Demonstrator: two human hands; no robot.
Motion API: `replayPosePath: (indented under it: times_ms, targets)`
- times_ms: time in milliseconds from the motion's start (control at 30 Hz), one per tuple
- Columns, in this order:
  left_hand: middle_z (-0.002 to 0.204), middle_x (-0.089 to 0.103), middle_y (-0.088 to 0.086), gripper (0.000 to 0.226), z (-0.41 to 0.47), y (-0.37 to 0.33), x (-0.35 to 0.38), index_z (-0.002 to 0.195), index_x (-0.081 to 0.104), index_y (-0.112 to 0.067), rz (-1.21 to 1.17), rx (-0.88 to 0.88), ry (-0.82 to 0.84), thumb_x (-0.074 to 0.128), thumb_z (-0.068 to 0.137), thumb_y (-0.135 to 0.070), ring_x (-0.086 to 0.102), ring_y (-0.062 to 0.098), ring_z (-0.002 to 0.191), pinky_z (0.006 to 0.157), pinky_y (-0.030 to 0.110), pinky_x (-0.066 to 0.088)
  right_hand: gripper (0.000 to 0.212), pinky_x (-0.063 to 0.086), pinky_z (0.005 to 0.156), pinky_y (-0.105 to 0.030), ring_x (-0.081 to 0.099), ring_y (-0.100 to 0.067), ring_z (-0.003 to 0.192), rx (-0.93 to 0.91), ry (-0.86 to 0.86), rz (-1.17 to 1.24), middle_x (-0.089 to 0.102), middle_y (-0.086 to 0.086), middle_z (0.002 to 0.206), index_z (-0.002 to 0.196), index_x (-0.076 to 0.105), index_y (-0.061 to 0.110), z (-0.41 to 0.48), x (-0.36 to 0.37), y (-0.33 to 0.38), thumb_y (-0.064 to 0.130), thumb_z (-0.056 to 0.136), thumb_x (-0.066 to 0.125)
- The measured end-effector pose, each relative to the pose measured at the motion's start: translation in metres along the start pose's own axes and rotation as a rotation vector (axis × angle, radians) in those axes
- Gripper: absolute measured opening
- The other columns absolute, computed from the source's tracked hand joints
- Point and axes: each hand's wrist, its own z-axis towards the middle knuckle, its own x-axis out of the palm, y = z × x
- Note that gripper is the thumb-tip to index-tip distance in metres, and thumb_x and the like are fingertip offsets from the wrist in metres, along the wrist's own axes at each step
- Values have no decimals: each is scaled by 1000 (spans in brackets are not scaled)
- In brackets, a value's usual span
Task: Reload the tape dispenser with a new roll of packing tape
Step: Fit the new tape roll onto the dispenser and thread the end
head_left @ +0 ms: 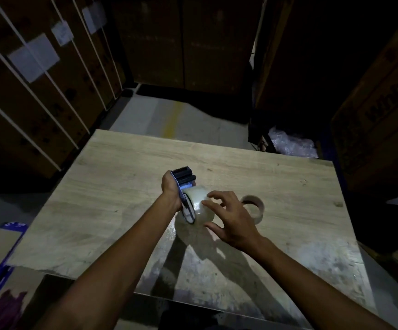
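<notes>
My left hand [169, 189] grips the handle of a blue-and-black tape dispenser [184, 181] over the middle of the wooden table [102, 201], its toothed blade pointing away from me. A clear roll of packing tape [199, 204] sits on the dispenser's wheel side. My right hand [231, 217] has its fingers spread around the roll, fingertips and thumb touching its right face and rim. An empty brown cardboard tape core [255, 207] lies on the table just right of my right hand.
Stacked strapped cardboard boxes [33, 96] stand to the left and more boxes [372, 110] to the right. Crumpled clear plastic [291, 144] lies past the table's far right corner. A blue-edged carton [0, 253] sits low at the left.
</notes>
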Motion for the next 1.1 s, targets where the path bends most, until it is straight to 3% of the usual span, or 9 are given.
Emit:
replayPosePath:
  times_ms: [167, 300, 600, 700, 800, 933, 1100]
  targets:
    - [72, 60, 16, 37, 7, -6, -7, 86, 65, -4, 7, -23, 8, 33, 94, -22, 52, 29, 56, 60, 34, 45, 40, 52, 75, -35, 56, -25, 106, -65, -27, 6, 60, -12, 124, 122, 65, 7, 10, 1, 1, 35, 94, 65]
    - [69, 64, 16, 40, 10, -9, -10, 85, 67, -2, 32, -16, -1, 33, 96, -20, 55, 30, 59, 62, 34, 47, 30, 52, 62, -37, 58, -25, 101, -116, -29, -14, 64, -10, 121, 116, 67, 9, 20, 3, 6, 30, 98, 59]
    - [56, 63, 14, 37, 7, -19, -19, 75, 66, -5, 110, -119, 12, 39, 93, -24, 57, 28, 47, 53, 30, 48, 12, 48, 50, -33, 60, -24, 92, -163, -14, -74, 70, -6, 110, 100, 69, 11, 39, 2, 15, 15, 89, 66]
    - [60, 65, 14, 40, 5, -23, -21, 78, 67, -4, 150, -127, 43, 38, 94, -26, 57, 30, 55, 56, 32, 49, 12, 45, 50, -28, 61, -23, 90, -169, 22, -56, 70, -5, 105, 96, 68, 11, 49, -2, 21, 17, 89, 60]
    - [52, 65, 9, 42, 0, -26, -19, 77, 63, -5, 197, -103, 112, 35, 97, -28, 57, 28, 55, 54, 32, 47, 18, 47, 48, -31, 61, -22, 87, -98, 100, -53, 70, -1, 99, 97, 66, 15, 59, -4, 23, 24, 88, 54]
    - [43, 56, 2, 41, -13, -26, -16, 61, 53, -10, 300, -61, 218, 34, 96, -23, 53, 16, 34, 38, 18, 42, 16, 37, 53, -29, 58, -22, 85, 14, 196, -88, 67, 1, 91, 98, 63, 19, 71, -5, 23, 27, 88, 53]
    - [52, 51, 0, 32, -18, -21, -19, 62, 47, -16, 354, 13, 244, 40, 91, -26, 48, 16, 47, 48, 23, 40, 20, 46, 61, -38, 59, -28, 71, 144, 233, -47, 67, -7, 85, 103, 57, 17, 89, -9, 24, 32, 97, 46]
